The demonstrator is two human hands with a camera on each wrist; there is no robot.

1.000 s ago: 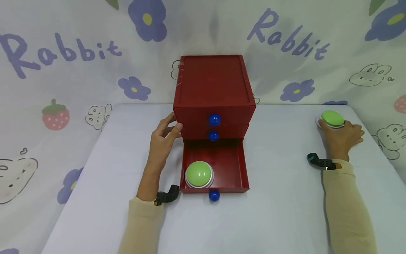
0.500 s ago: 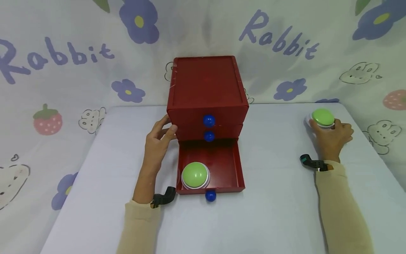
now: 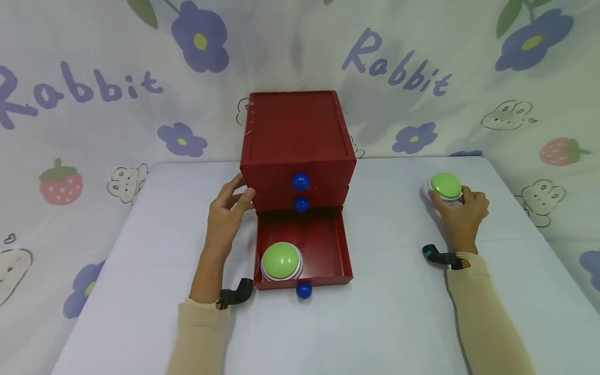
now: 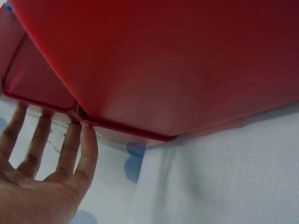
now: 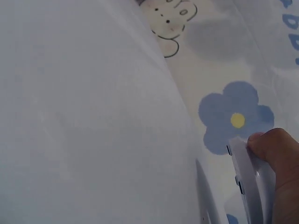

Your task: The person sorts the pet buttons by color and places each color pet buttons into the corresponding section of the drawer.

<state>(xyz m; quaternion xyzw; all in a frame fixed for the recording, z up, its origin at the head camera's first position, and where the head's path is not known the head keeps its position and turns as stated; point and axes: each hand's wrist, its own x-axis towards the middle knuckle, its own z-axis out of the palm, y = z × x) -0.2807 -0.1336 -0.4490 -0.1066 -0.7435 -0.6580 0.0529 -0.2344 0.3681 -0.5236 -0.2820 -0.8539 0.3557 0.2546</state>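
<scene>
My right hand (image 3: 461,216) grips a push button (image 3: 446,185) with a green dome and white base, thumb on one side and fingers on the other. In the right wrist view the thumb presses the edge of its white base (image 5: 250,179). My left hand (image 3: 224,221) lies against the left side of a red drawer cabinet (image 3: 298,130), thumb at its front edge. The left wrist view shows the fingers (image 4: 70,147) stretched out at the red wall. The bottom drawer (image 3: 323,255) stands pulled out, with another green push button (image 3: 281,261) in its left front corner.
Blue knobs mark the top drawer (image 3: 300,181), the middle one (image 3: 301,203) and the pulled-out one (image 3: 304,290). The cabinet stands on a white table (image 3: 389,312) against a patterned cloth backdrop (image 3: 300,47).
My right hand has moved left with the push button, nearer the cabinet. The left hand stays at the cabinet's side. The head view has shifted slightly.
</scene>
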